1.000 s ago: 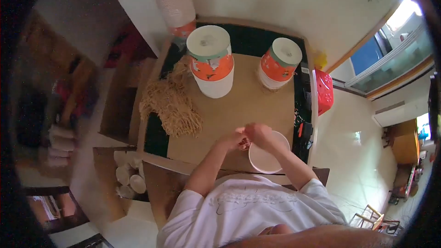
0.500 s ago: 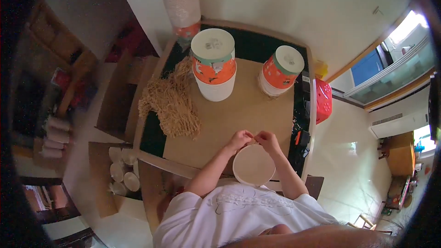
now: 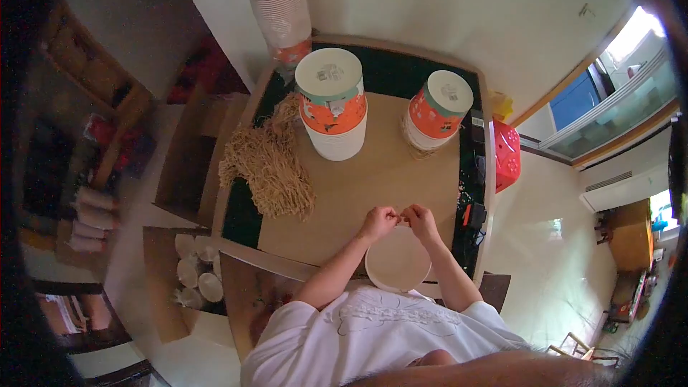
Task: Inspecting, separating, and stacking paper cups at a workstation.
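Observation:
At the far rim of a white round paper bucket point(image 3: 398, 261), my left hand point(image 3: 380, 222) and my right hand point(image 3: 421, 222) meet with fingertips pinched close together. What lies between the fingers is too small to make out. The bucket stands at the near edge of the table, against my white shirt. Left of my hands lies a loose heap of tan paper twine strands point(image 3: 276, 175). Beyond it rises a stack of upturned orange, green and white paper buckets point(image 3: 333, 111). A shorter upturned stack of buckets point(image 3: 437, 115) stands at the far right, with tan strands around its base.
A brown cardboard sheet point(image 3: 358, 193) covers most of the table's dark green top. Tall nested white buckets point(image 3: 278, 11) stand at the back left corner. An orange and black tool point(image 3: 471, 215) lies at the right edge. A floor carton point(image 3: 163, 279) holds several white rolls or cups.
Both hands stay pinched at the bucket's far rim, with small finger movements. The hands have come slightly closer together. The whole view has shifted a little.

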`<state>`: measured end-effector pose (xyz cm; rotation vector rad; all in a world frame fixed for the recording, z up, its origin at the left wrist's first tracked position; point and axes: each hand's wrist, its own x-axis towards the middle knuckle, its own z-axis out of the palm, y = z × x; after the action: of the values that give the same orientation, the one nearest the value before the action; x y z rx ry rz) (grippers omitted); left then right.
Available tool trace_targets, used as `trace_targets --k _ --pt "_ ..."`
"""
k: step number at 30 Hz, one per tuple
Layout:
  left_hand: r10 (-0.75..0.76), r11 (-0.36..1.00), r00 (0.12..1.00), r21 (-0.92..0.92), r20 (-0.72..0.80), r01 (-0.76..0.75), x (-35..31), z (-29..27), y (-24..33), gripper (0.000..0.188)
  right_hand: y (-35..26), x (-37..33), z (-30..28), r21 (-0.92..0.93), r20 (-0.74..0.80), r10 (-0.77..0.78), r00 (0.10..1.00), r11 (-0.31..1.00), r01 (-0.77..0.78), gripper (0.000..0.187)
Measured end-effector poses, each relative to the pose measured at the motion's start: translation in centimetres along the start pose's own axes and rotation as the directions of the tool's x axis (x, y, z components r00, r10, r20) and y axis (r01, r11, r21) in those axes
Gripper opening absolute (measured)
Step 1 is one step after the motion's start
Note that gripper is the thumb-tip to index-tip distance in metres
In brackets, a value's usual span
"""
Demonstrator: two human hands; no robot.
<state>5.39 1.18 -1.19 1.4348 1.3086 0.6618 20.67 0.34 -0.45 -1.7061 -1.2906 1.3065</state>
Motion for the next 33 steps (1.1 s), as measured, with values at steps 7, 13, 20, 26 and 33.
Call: trace_targets --k 7,13,20,26,33 --pt "0.005 1.000 0.999 -0.003 -0.047 -0.005 -0.5 -0.1 0.3 0.012 -2.1 -1.1 0.2 0.069 -0.118 -0.109 0.987 0.991 0.117 0.011" --pt "0.036 0.999 0.998 0.012 -0.054 -0.035 -0.6 0.1 0.1 0.010 -0.5 -0.7 0.3 -0.157 -0.139 -0.189 0.972 0.973 0.167 0.020" --pt "0.036 0.996 0.996 -0.074 -0.083 -0.042 -0.6 0.4 -0.5 0.009 0.0 -0.3 0.2 -0.308 -0.044 -0.120 0.992 0.946 0.100 0.030" --pt "-0.006 1.000 0.998 -0.025 -0.069 0.005 -0.6 0.2 -0.4 0.010 0.2 -0.3 0.0 0.033 0.050 0.065 0.997 0.997 -0.066 0.026" --pt "0.065 0.996 0.988 -0.050 -0.143 -0.072 -0.3 0.9 -2.0 0.012 1.3 -0.5 -0.2 -0.057 -0.015 -0.120 0.993 0.991 0.119 0.013"
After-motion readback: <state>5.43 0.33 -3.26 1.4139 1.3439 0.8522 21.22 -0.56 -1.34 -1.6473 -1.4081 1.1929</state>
